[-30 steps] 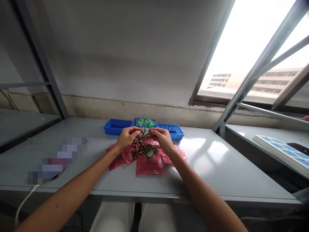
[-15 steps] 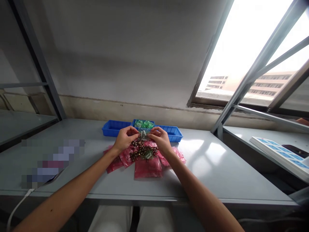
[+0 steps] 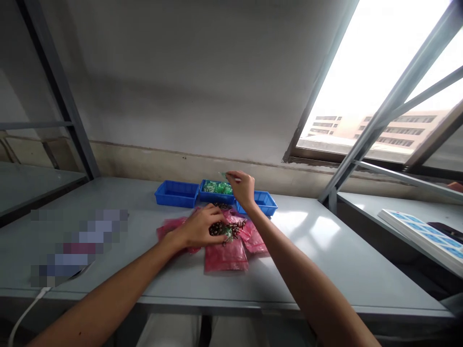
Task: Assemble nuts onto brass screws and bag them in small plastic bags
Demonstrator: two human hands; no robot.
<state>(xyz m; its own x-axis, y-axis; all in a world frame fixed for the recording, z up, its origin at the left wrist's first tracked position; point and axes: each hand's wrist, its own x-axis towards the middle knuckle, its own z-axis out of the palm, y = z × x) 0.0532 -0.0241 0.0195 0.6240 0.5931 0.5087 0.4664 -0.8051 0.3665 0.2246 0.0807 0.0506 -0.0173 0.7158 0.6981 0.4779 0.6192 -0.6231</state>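
Observation:
In the head view, my right hand point(image 3: 242, 187) is raised over the middle blue bin point(image 3: 217, 198). It pinches a small clear, greenish plastic bag point(image 3: 223, 175) by its edge. Several similar green and clear bags point(image 3: 219, 187) lie in that bin. My left hand point(image 3: 202, 225) reaches over a heap of small dark bronze metal pieces point(image 3: 237, 226), thumb and fingers apart around part of it. A small greenish packet point(image 3: 228, 234) lies by the left thumb. Beneath the heap are pink plastic bags point(image 3: 226, 258), partly hidden by my left hand.
A blue bin point(image 3: 177, 195) stands to the left of the middle one, another blue bin point(image 3: 265, 205) to the right. A blurred-out object with a white cable point(image 3: 31, 306) lies at left on the grey table point(image 3: 325, 270). At right, a white-and-blue box point(image 3: 423, 233) rests on another surface.
My hands have parted. The right has risen over the middle bin with the small bag, while the left has let go of it and dropped onto the metal pieces.

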